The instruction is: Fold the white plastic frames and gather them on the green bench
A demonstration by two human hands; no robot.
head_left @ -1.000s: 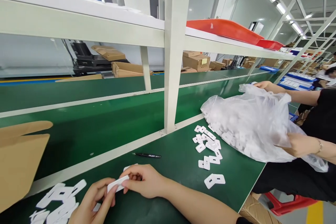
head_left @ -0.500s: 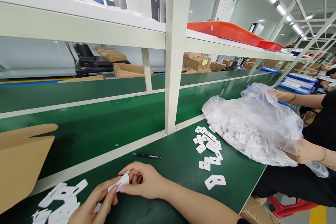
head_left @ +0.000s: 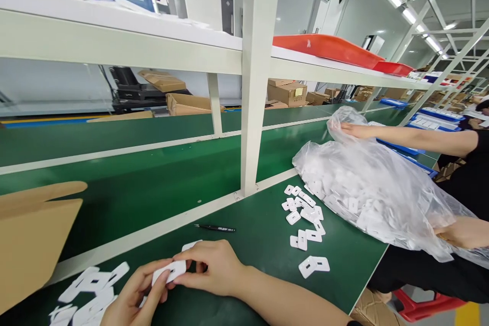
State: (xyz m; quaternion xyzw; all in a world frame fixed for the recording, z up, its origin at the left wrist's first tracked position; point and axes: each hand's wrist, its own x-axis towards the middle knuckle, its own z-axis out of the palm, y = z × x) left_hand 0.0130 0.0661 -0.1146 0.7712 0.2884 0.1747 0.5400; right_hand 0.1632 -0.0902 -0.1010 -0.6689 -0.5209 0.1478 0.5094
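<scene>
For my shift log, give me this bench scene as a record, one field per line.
Left hand: pinches one end of a white slotted plate
Right hand: holds the plate's other end
Beyond hands: slim black tool on green bench
By left hand: overlapping white pieces
Farther right: loose white pieces, filled clear bag
Co-worker's hands: at the bag

White plate (head_left: pixel 177 268) held by left hand (head_left: pixel 138 291) and right hand (head_left: pixel 214 267), near black tool (head_left: pixel 216 227); loose plates (head_left: pixel 306 215) scattered right of tool.
</scene>
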